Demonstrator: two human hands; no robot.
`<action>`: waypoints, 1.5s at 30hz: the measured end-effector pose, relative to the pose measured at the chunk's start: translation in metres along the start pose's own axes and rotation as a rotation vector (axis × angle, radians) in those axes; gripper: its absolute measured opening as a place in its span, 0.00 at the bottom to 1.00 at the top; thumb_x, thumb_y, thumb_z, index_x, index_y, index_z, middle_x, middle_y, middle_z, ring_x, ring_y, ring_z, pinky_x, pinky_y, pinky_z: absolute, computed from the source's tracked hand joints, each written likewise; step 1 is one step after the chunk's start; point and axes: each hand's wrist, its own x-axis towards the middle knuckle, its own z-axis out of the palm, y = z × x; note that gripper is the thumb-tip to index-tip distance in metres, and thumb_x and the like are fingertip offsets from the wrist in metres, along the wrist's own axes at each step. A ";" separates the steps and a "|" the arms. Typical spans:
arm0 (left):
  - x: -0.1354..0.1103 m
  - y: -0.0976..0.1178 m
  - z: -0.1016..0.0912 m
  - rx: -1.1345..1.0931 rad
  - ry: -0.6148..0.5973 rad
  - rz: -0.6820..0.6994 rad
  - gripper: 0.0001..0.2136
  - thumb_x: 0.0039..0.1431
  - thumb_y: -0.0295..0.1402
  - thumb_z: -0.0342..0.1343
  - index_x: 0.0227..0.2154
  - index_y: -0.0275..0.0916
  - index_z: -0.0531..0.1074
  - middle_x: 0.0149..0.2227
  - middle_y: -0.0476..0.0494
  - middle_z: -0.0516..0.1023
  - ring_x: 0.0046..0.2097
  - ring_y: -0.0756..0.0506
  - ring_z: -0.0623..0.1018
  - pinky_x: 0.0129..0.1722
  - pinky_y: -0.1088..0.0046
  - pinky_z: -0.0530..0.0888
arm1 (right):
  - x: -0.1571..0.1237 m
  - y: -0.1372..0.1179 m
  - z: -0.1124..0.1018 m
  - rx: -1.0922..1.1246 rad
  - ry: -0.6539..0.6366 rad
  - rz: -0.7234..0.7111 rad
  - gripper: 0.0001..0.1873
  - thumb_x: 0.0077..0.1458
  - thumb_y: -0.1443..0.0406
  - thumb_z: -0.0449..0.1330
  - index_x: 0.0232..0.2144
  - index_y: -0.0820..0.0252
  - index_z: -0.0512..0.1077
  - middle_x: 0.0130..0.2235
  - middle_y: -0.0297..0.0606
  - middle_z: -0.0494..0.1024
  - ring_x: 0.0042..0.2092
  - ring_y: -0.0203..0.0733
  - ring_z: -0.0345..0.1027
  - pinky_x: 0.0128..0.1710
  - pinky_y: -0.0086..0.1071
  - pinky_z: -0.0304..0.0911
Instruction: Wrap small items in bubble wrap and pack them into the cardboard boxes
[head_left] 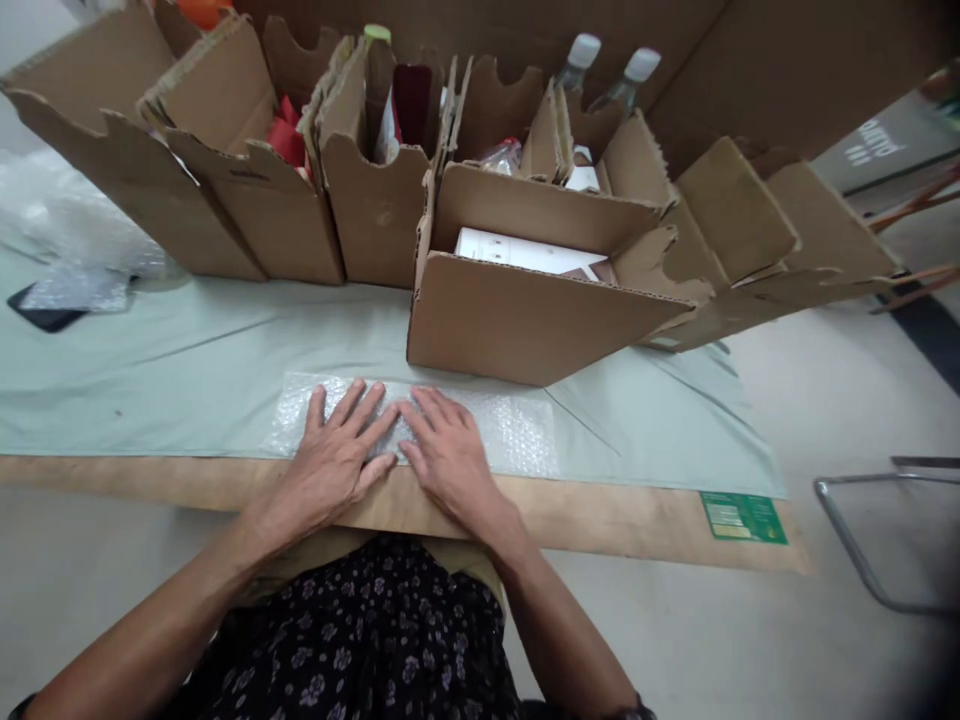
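A strip of clear bubble wrap (519, 432) lies flat along the front of the table, on a pale green cloth. My left hand (337, 455) rests on its left half, palm down with the fingers spread. Close beside it, my right hand (448, 445) presses on the middle of the strip, fingers stretched out and slightly apart. The two hands nearly meet at the index fingers. Under the palms, part of the bubble wrap is hidden. Just beyond the strip stands a cardboard box (517, 325) with a white carton (525, 252) inside.
Several open cardboard bins (382, 215) line the table's back, holding red items, cartons and bottles (637, 70). At left, a heap of bubble wrap (82, 215) partly covers a dark flat object (49, 318). A green label (744, 517) is on the wooden edge (615, 510). A metal frame (847, 540) stands right.
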 end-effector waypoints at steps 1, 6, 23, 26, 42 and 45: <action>-0.001 -0.003 0.003 0.004 -0.005 0.002 0.24 0.71 0.37 0.52 0.68 0.42 0.66 0.73 0.32 0.62 0.75 0.27 0.59 0.71 0.30 0.47 | -0.010 0.013 -0.004 -0.010 0.017 0.053 0.25 0.68 0.60 0.59 0.64 0.56 0.70 0.70 0.47 0.68 0.71 0.57 0.59 0.69 0.54 0.57; -0.004 -0.006 0.006 -0.033 -0.008 0.023 0.25 0.71 0.39 0.53 0.69 0.44 0.64 0.74 0.34 0.61 0.75 0.28 0.57 0.71 0.30 0.44 | -0.087 0.094 -0.049 -0.200 0.239 0.434 0.28 0.71 0.52 0.49 0.62 0.60 0.72 0.68 0.56 0.70 0.68 0.67 0.62 0.62 0.65 0.58; -0.026 -0.058 -0.019 0.046 0.390 -0.415 0.09 0.64 0.38 0.54 0.34 0.43 0.77 0.58 0.34 0.78 0.66 0.27 0.70 0.62 0.41 0.69 | -0.061 0.109 -0.058 -0.151 0.405 0.297 0.19 0.66 0.52 0.52 0.34 0.56 0.75 0.48 0.49 0.83 0.47 0.55 0.77 0.48 0.50 0.68; -0.025 -0.060 -0.040 -0.105 0.367 -0.455 0.07 0.62 0.39 0.55 0.34 0.43 0.75 0.44 0.41 0.85 0.46 0.37 0.82 0.49 0.56 0.77 | -0.080 0.080 -0.065 0.071 0.390 0.376 0.17 0.64 0.49 0.58 0.38 0.55 0.76 0.38 0.41 0.83 0.36 0.48 0.76 0.39 0.42 0.71; 0.033 -0.068 -0.064 -0.385 0.270 -0.019 0.18 0.66 0.36 0.56 0.57 0.39 0.75 0.58 0.35 0.79 0.62 0.36 0.74 0.66 0.49 0.67 | -0.103 -0.044 0.005 0.843 -0.191 0.357 0.19 0.63 0.52 0.63 0.53 0.49 0.82 0.53 0.43 0.84 0.54 0.54 0.79 0.54 0.50 0.75; -0.037 -0.049 -0.067 -0.797 0.058 0.009 0.22 0.68 0.48 0.56 0.59 0.44 0.75 0.61 0.36 0.78 0.63 0.36 0.76 0.63 0.51 0.72 | -0.094 -0.041 -0.005 1.089 -0.285 0.388 0.23 0.63 0.48 0.63 0.55 0.49 0.79 0.53 0.42 0.84 0.48 0.50 0.80 0.48 0.44 0.75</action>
